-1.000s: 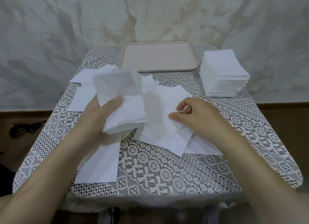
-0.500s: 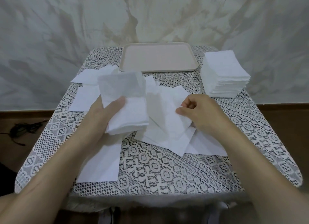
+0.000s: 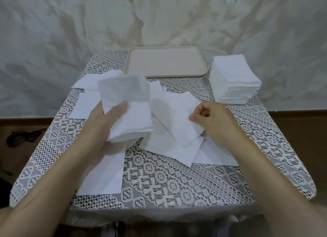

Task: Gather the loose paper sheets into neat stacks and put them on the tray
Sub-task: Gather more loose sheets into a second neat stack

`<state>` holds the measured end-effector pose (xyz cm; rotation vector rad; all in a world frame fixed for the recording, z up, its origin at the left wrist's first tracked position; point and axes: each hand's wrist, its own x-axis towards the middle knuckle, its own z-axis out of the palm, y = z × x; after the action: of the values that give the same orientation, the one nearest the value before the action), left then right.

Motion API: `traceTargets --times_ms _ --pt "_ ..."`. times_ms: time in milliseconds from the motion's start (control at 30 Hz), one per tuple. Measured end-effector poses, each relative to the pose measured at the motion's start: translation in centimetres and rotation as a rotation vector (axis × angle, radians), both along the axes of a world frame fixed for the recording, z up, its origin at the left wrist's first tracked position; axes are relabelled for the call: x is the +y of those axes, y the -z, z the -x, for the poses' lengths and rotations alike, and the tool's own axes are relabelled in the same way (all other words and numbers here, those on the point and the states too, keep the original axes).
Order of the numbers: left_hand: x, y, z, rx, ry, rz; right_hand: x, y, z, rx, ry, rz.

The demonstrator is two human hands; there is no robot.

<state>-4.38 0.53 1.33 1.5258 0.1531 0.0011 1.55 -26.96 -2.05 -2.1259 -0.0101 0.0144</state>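
The left hand (image 3: 104, 119), left of centre in the frame, grips a small bundle of white sheets (image 3: 131, 123). Its thumb lies across the top of the bundle and its fingers are hidden underneath. The bundle is raised off the table (image 3: 159, 180) and tilted, with its uppermost sheet curling up at the far end. The right hand (image 3: 212, 119), right of centre, has its fingers curled and pinches the edge of a single sheet (image 3: 177, 119) between thumb and fingertips. That sheet is partly lifted from the loose pile (image 3: 173, 151) at the middle of the frame, where several sheets overlap at different angles.

More loose sheets lie flat on the table. One long sheet (image 3: 104, 174) sits at lower left, partly under the left forearm, and a few others (image 3: 90, 93) are spread at upper left, beyond the held bundle.

The tray (image 3: 166, 63), pale pink with a low rim, sits at the upper centre of the frame, at the far edge of the table. No paper lies on it. Just to its right stands a tall, squared stack of white sheets (image 3: 233, 79), resting on the table and not on the tray.

A white lace cloth (image 3: 265, 148) covers the table. Behind it hangs a pale, marbled backdrop (image 3: 53, 41). At the left edge of the frame a dark cable (image 3: 23, 135) lies on the brown floor.
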Motion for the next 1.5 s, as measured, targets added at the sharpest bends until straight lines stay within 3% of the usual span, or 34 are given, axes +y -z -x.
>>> traceTargets --times_ms 267,533,700,833,1033,1233,1500 --pt "-0.5 0.0 -0.3 0.010 -0.010 0.009 -1.2 -0.4 -1.2 -0.020 0.043 -0.076" --pt "-0.5 0.0 -0.2 0.036 -0.010 0.040 0.0 -1.7 0.3 0.096 -0.025 0.219" --pt "0.1 -0.1 -0.7 0.032 -0.048 -0.033 0.7 -1.9 0.2 0.104 -0.067 0.270" --pt "0.3 0.0 -0.7 0.034 -0.045 -0.059 0.7 -2.1 0.2 0.058 -0.116 0.184" --pt "0.0 0.1 -0.7 0.043 -0.052 -0.053 -0.1 -2.9 0.7 0.135 -0.124 -0.186" --pt "-0.2 0.1 -0.7 0.057 -0.066 -0.055 -0.1 -1.8 1.7 0.099 -0.260 0.223" --pt "-0.4 0.2 -0.8 0.054 -0.086 -0.038 0.4 -2.2 1.5 0.169 -0.260 0.171"
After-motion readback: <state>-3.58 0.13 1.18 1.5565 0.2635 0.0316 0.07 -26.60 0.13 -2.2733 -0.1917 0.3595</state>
